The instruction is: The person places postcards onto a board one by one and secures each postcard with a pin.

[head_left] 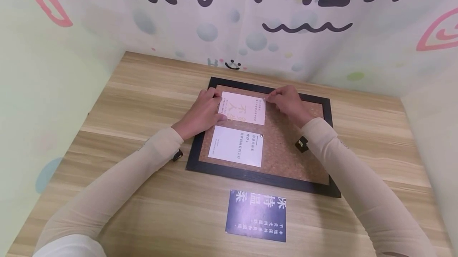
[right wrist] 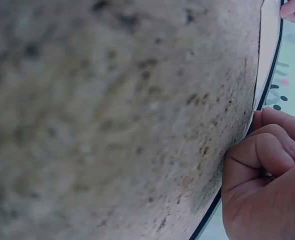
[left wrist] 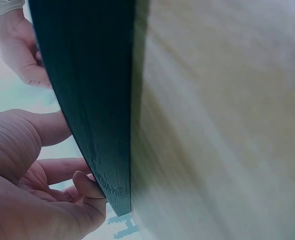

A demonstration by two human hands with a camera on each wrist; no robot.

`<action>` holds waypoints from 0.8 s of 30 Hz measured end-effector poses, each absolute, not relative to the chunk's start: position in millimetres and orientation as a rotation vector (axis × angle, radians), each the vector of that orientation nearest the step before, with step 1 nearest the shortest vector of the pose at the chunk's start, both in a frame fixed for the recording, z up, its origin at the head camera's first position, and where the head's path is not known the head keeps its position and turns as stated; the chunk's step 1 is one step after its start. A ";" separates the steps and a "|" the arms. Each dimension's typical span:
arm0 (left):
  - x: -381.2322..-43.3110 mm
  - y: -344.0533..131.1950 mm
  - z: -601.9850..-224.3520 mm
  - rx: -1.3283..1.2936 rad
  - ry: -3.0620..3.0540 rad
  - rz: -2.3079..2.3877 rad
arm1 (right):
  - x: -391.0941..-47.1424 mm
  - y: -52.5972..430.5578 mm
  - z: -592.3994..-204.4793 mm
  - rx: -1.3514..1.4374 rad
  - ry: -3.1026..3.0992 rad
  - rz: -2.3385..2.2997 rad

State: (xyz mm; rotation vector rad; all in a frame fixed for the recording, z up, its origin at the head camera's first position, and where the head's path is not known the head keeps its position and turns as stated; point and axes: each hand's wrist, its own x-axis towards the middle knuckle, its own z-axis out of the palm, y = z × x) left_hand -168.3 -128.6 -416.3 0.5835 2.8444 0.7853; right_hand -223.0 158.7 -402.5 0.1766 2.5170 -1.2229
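L hand: the bare left hand (head_left: 201,113) is resting on the left side of a pale pinkish-white paper card w/ gold characters (head_left: 253,110); fingers are bending loosely by its upper-left corner, thumb is lying near its lower-left edge, wide gap showing b/w them, not clenched. In left wrist view the fingertips are partly hiding behind the frame edge.
R hand: the bare right hand (head_left: 288,104) is pinching a small silver pin (head_left: 264,99) at that card's upper-right corner, thumb & index meeting; other fingers are curling in, per right wrist view. Pin mostly hidden, so can't tell how deep it's sitting.
Gold-character card: lying approx ctr of frame, on the upper-left part of a rectangular cork board w/ black frame (head_left: 250,175).
White card: a white rectangular card w/ black print (head_left: 232,145) is lying just below it, a round silver pin (head_left: 261,135) sitting at its upper-right corner.
Blue card: a blue-violet card w/ pale characters (head_left: 256,216) is lying at btm ctr, off the board.
Table: a light wood-grain table (head_left: 161,209) is supporting board & blue card.
Backdrop: a pale printed backdrop w/ big black characters (head_left: 229,16) is filling the top.
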 end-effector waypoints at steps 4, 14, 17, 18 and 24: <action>-168.6 -128.6 -416.6 0.591 2.850 0.785 | -226.9 160.2 -401.4 0.232 2.453 -1.271; -168.4 -128.2 -417.6 0.596 2.851 0.788 | -229.4 165.4 -395.7 0.233 2.367 -1.274; -168.1 -128.0 -417.1 0.594 2.858 0.779 | -229.3 165.9 -395.1 0.222 2.365 -1.271; -167.9 -127.9 -416.9 0.593 2.859 0.776 | -229.3 165.9 -394.7 0.220 2.366 -1.268; -167.3 -127.6 -416.4 0.588 2.855 0.780 | -229.4 164.4 -393.5 0.221 2.379 -1.255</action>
